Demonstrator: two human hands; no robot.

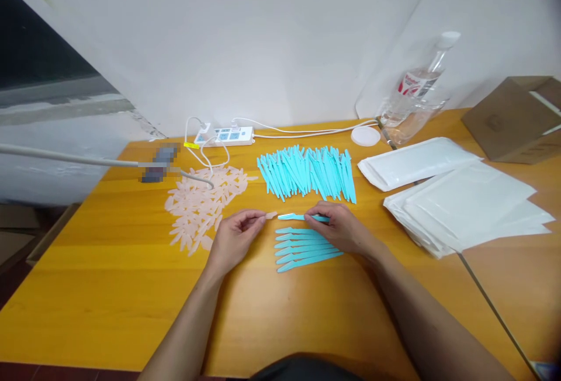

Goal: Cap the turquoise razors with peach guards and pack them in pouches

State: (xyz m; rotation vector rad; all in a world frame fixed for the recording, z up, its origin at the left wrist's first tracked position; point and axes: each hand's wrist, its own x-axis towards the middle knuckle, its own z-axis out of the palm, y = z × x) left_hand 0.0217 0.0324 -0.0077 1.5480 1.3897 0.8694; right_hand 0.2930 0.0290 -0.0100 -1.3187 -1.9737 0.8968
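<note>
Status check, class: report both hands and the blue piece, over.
Left hand pinching pink cap. Right hand holding blue razor, cap just off its tip. Nothing between them.

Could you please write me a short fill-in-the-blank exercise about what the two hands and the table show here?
1. The left hand pinches a small pale ____ cap at its fingertips.
2. The right hand holds a ____ plastic tool by its handle.
3. A row of the same tools lies just ____ the right hand, nearer the person.
4. The clear bottle stands at the ____ edge of the wooden table.

Missing words: pink; blue; below; far
</note>
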